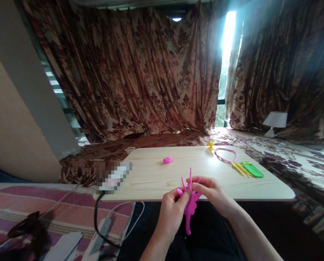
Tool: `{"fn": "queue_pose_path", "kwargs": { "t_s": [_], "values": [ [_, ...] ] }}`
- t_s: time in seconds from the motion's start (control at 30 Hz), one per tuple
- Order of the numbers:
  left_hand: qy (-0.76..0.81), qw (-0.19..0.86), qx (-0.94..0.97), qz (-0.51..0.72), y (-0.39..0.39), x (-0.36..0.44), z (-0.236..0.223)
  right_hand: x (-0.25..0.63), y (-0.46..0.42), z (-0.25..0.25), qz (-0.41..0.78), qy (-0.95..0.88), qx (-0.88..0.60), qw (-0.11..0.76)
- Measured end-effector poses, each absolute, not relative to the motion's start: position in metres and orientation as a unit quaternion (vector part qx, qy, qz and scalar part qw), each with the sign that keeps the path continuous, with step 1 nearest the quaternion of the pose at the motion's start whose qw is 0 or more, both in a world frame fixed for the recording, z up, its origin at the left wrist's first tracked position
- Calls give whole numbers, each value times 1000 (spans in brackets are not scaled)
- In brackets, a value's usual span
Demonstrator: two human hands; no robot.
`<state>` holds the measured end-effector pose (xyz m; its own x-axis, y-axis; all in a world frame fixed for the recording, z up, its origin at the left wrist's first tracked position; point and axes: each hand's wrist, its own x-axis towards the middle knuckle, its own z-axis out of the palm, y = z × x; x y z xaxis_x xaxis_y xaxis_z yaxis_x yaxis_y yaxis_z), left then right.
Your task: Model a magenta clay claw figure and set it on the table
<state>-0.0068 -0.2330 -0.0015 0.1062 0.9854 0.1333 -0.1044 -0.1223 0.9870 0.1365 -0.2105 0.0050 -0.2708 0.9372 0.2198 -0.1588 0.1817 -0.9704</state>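
Observation:
A bright pink modelling-clay figure [189, 210] is held upright over the near edge of the table. Several thin prongs stick up from its top, rounded lobes bulge at its side, and a narrow tail hangs down. My left hand [173, 206] grips its body between thumb and fingers. With thumb and fingertips, my right hand [209, 189] pinches the upper part near the prongs; the exact contact is partly hidden. Farther back on the table lies a small pink clay lump [167, 160], apart from both hands.
On the light wooden table [148, 177] are a yellow mushroom-shaped piece [210, 145], a pink ring [216, 155], yellow sticks [237, 169] and a green flat piece [253, 170]. A blurred-out object [115, 177] with a black cable sits left. A white lamp [276, 120] stands behind right.

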Motion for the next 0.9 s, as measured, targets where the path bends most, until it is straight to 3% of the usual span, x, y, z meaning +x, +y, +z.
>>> {"fn": "queue_pose_path", "kwargs": {
  "t_s": [0.9],
  "values": [
    [388, 542, 550, 504, -233, -8, -10, 140, -195, 11, 476, -579, -382, 541]
  ]
}}
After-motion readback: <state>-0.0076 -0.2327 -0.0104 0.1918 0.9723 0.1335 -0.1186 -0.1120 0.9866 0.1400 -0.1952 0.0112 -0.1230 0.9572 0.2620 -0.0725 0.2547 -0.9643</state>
